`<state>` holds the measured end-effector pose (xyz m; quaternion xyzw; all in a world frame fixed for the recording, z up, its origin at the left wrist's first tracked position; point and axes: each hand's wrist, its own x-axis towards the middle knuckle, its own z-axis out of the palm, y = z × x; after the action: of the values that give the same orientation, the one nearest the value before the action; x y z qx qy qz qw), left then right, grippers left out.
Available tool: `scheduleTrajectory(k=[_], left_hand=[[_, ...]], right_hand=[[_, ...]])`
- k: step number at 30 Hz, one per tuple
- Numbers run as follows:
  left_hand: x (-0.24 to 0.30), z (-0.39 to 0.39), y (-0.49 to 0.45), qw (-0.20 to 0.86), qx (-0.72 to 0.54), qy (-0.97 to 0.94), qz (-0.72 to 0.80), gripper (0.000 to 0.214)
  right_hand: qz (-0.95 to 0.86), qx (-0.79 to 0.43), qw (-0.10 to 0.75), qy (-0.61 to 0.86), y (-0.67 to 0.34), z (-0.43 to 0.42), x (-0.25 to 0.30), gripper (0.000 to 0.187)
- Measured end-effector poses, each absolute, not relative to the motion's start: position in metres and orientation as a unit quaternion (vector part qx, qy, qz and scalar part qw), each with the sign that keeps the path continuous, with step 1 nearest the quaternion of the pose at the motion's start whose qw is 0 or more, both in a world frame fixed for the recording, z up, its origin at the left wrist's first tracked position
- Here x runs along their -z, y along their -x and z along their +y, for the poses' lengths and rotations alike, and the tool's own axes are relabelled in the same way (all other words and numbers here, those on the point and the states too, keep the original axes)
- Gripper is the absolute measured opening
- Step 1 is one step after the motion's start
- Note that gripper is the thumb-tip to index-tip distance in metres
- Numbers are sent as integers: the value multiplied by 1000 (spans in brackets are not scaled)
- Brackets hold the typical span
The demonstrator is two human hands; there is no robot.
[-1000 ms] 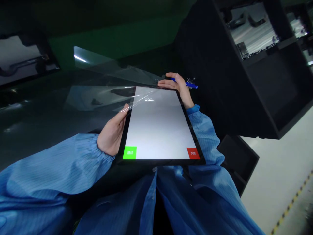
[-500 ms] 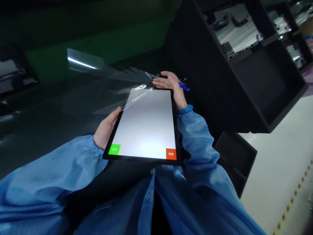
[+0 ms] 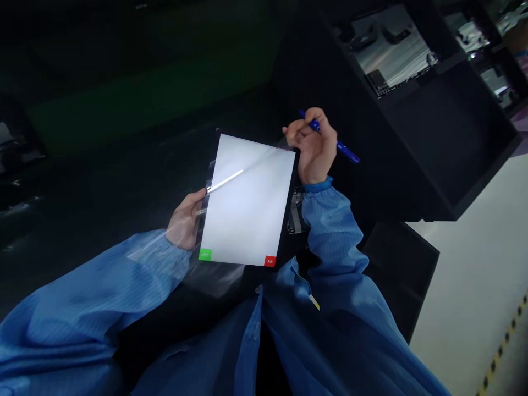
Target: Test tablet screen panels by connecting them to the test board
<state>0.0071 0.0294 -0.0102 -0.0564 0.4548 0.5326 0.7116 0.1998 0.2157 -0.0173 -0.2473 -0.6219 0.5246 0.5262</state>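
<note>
from where i sat watching the feed, the right hand (image 3: 312,148) had its fingers curled together just right of the frame's centre, pinching a blue pen (image 3: 330,137) that stuck out toward the upper right, and the fingertips met the tablet's top right corner. the left hand (image 3: 186,219) sat left of centre, thumb laid on the tablet's left edge, the other fingers tucked behind it where i could not make them out. the tablet (image 3: 247,201) hung between the two hands in the middle of the frame, tilted, its screen glowing white, a green square (image 3: 205,254) at its lower left corner and a red square (image 3: 269,261) at its lower right. a clear film (image 3: 225,179) caught the light as a bright streak over the screen's upper left part, and more of it trailed, blurred, below the left wrist. blue sleeves (image 3: 103,291) ran from both wrists down to the bottom of the frame. a black rack (image 3: 433,126) filled the upper right, with metal parts (image 3: 391,52) lit on its upper shelf. pale floor (image 3: 466,264) showed at the lower right, and the upper left was too dark to read.
</note>
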Motion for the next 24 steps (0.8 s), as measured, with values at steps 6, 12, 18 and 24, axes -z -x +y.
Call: scheduleTrajectory(k=[6, 12, 18, 24], left_hand=[[1, 35, -11, 670, -510, 68, 535, 46], [4, 33, -11, 699, -508, 13, 503, 54], [2, 36, -10, 686, -507, 37, 520, 51], [0, 38, -8, 672, -513, 70, 530, 47]], right_hand=[[-722, -271, 570, 283, -225, 193, -26, 30], [-962, -145, 130, 192, -206, 132, -44, 91], [-974, -63, 137, 167, -200, 109, -1, 31], [-913, -83, 338, 213, -223, 106, -4, 10]])
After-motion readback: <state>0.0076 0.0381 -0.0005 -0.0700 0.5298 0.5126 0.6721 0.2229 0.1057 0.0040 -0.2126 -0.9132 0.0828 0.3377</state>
